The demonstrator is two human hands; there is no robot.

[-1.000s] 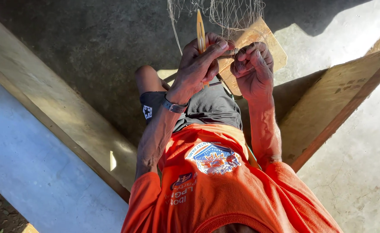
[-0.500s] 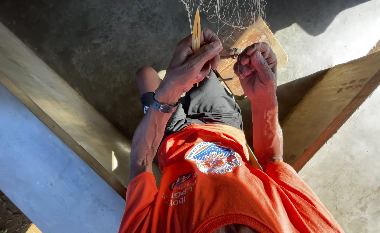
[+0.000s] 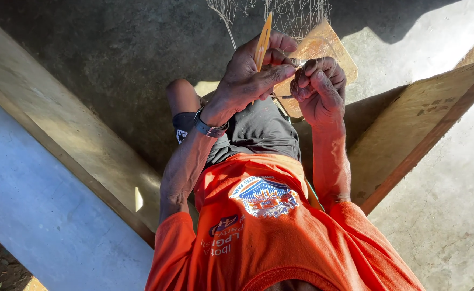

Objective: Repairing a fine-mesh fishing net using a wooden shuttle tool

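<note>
The left hand [image 3: 250, 75] closed its fingers around a slim yellow plastic netting needle [image 3: 263, 40]; the right hand [image 3: 319, 89] pinched the thin pale fishing net [image 3: 296, 16] just beside it.

Person seated, seen from above, orange shirt [image 3: 280, 237] and dark shorts [image 3: 258, 129]. Left hand [image 3: 253, 75] closed around a slim yellow netting needle [image 3: 263, 40], held upright, tip among the mesh. Wristwatch [image 3: 211, 127] on that wrist. Right hand [image 3: 319, 89] just beside it, fingers pinched on strands of the pale fishing net [image 3: 296, 16] that hangs down from above. A tan board [image 3: 328, 46] lies behind the hands. Wooden planks [image 3: 425, 118] run at either side over the concrete floor [image 3: 102, 48], part sunlit, part shaded.
</note>
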